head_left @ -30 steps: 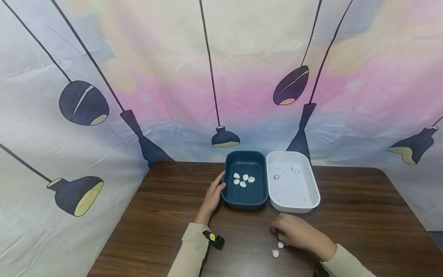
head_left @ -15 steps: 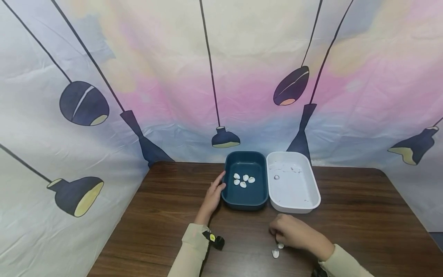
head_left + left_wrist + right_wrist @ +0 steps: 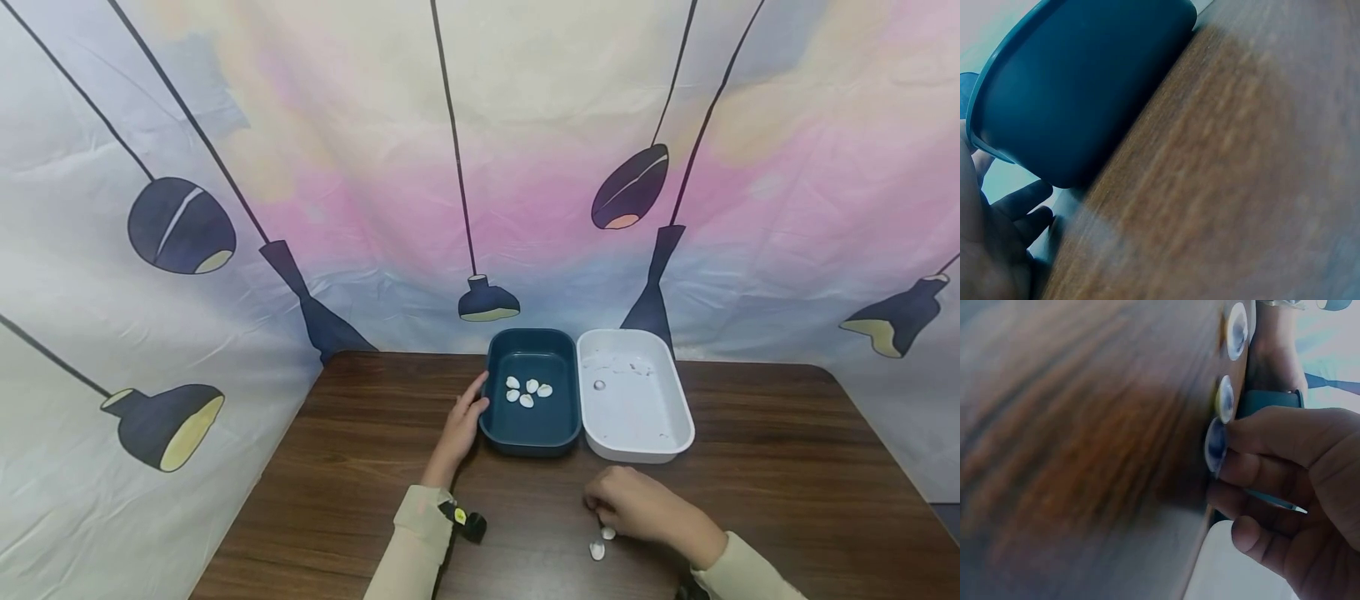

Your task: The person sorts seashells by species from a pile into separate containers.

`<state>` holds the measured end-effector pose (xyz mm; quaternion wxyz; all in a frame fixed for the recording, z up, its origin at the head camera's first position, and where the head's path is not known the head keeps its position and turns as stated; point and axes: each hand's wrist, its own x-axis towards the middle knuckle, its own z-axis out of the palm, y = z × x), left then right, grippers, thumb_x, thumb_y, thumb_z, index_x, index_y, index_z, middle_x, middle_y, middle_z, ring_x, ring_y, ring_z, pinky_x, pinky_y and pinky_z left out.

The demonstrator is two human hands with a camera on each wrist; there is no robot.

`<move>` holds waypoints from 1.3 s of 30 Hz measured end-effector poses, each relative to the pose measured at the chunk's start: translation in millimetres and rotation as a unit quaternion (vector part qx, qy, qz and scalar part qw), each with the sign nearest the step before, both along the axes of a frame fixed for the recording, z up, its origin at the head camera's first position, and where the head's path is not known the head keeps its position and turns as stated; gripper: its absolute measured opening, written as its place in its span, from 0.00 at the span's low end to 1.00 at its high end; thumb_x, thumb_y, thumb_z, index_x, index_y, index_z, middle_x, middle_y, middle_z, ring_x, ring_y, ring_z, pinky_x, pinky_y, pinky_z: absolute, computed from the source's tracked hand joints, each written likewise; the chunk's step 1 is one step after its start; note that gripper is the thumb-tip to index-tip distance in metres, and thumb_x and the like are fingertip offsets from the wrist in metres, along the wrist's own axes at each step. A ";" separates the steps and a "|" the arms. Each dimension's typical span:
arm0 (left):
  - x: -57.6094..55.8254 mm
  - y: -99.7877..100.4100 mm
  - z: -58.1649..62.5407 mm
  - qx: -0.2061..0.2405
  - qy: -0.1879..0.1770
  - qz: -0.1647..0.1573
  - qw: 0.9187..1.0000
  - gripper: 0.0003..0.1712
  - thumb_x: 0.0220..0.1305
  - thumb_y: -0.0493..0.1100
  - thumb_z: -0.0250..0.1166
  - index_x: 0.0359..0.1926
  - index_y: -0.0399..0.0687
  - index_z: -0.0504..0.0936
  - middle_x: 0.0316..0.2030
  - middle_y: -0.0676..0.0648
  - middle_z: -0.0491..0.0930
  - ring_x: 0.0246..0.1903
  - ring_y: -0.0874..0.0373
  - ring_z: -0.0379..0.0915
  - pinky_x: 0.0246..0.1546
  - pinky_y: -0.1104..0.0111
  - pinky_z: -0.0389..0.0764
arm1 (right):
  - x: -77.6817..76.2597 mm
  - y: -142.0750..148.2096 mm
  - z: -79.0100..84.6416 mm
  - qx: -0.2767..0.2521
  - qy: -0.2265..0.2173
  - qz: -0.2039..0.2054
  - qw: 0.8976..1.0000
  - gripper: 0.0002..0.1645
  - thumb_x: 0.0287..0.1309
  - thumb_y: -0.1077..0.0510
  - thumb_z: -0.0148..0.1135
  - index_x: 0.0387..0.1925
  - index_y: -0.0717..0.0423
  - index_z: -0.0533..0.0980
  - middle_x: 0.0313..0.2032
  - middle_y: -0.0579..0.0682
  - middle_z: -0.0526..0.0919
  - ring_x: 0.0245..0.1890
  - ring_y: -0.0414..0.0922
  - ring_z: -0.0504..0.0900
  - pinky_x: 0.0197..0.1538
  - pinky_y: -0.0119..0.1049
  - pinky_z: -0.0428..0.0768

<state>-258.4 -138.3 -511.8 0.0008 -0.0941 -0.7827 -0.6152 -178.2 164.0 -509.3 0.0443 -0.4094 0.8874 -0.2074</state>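
Note:
My left hand [image 3: 459, 423] rests against the left side of a dark teal tray [image 3: 531, 439], fingers extended along its outer wall and rim. In the left wrist view the fingers [image 3: 1022, 203] show beside that tray's wall. Several white seashells [image 3: 527, 400] lie inside it. My right hand [image 3: 637, 502] is low over the table, in front of a white tray [image 3: 637, 456]. The right wrist view shows its thumb and curled fingers pinching the edge of a seashell [image 3: 1214, 447]. Another seashell [image 3: 1225, 399] lies right beside that one, and a third seashell [image 3: 1237, 331] lies farther off.
The white tray stands against the teal tray's right side, with a small round pale thing [image 3: 599, 385] and dark specks in it. Both sit at the back of the brown wooden table [image 3: 772, 467], before a hanging cloth [image 3: 360, 167] printed with lamps.
The right hand has shifted very slightly to the left, staying over the seashells. The left hand stays on the teal tray, and the trays and the seashells in it have not moved.

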 end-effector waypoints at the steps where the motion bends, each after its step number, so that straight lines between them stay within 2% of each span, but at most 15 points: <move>1: 0.2 0.0 0.3 0.001 0.001 0.000 1.000 0.29 0.82 0.37 0.50 0.80 0.42 0.66 0.77 0.32 0.62 0.80 0.34 0.48 0.80 0.40 0.33 | 0.3 -0.2 0.5 0.000 -0.004 0.000 1.000 0.16 0.49 0.72 0.69 0.23 0.47 0.79 0.23 0.31 0.73 0.23 0.29 0.68 0.28 0.28 0.74; 7: -0.2 -1.2 0.7 -0.002 -0.002 -0.003 1.000 0.29 0.82 0.37 0.50 0.80 0.43 0.66 0.78 0.33 0.62 0.80 0.35 0.48 0.80 0.41 0.33 | 0.8 -0.6 1.7 0.001 -0.020 0.003 1.000 0.15 0.48 0.73 0.68 0.24 0.49 0.80 0.22 0.32 0.73 0.24 0.29 0.68 0.28 0.27 0.75; 18: 0.0 -0.5 1.3 0.003 -0.005 -0.001 1.000 0.29 0.83 0.38 0.50 0.80 0.44 0.66 0.78 0.34 0.61 0.80 0.35 0.47 0.80 0.41 0.33 | 2.0 -0.3 3.7 -0.006 -0.016 0.012 1.000 0.20 0.46 0.76 0.68 0.21 0.47 0.78 0.22 0.31 0.71 0.24 0.29 0.68 0.28 0.26 0.74; 29: 0.1 -0.8 0.4 0.004 -0.006 0.000 1.000 0.29 0.83 0.38 0.50 0.80 0.42 0.65 0.78 0.34 0.61 0.80 0.35 0.45 0.80 0.40 0.33 | 0.7 -4.2 8.6 -0.002 -0.020 0.015 1.000 0.22 0.42 0.77 0.65 0.14 0.47 0.75 0.16 0.30 0.67 0.18 0.28 0.61 0.21 0.23 0.65; 39: 0.7 -1.2 1.4 0.003 -0.008 -0.002 1.000 0.29 0.83 0.38 0.50 0.80 0.43 0.65 0.78 0.36 0.61 0.81 0.36 0.45 0.80 0.41 0.33 | -3.0 1.4 17.4 0.004 -0.032 0.003 0.999 0.19 0.44 0.75 0.67 0.18 0.46 0.78 0.18 0.30 0.72 0.20 0.28 0.66 0.23 0.25 0.71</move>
